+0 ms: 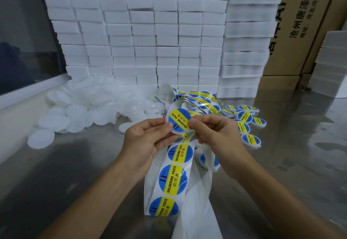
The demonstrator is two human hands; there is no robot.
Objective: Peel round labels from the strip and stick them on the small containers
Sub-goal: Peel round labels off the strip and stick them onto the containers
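Between both hands I hold up a small round white container [178, 121] with a blue and yellow "SOLDERING PASTE" label on its face. My left hand [150, 141] grips its left edge, thumb on the label. My right hand [214, 133] pinches its right edge with thumb and forefinger. The white label strip [172, 178] with round labels hangs below my hands down to the metal table. The strip's far part [199, 97] curls behind the container. Several labelled containers [246, 126] lie to the right. A heap of plain white containers [84, 107] lies at the left.
The metal table [75, 163] carries stacked white foam blocks [150, 41] along the back. Cardboard boxes [300, 22] with printed characters stand behind and at the right. A window ledge [28, 92] runs along the left.
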